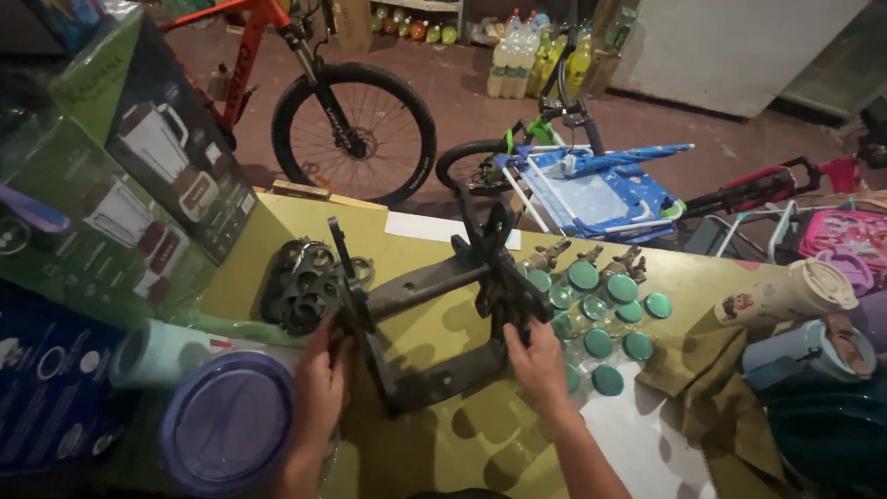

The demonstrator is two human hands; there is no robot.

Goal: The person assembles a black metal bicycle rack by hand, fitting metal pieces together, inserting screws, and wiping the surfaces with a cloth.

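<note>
A dark metal frame (434, 323), made of flat bars and brackets, lies on the yellow counter (277, 231) in front of the person. The left hand (321, 374) has its grip closed on the frame's left upright bracket. The right hand (536, 356) has its grip closed on the frame's right bracket. A black round perforated part (300, 282) lies just beside the frame on its left. Green-lidded clear jars (601, 314) stand in a cluster just right of the right hand, with brass taps (591, 259) behind them. A purple lid (226, 420) lies near the left forearm. Boxed appliances (139, 185) stand at left. Bicycles (351, 120) stand on the floor beyond the counter.
</note>
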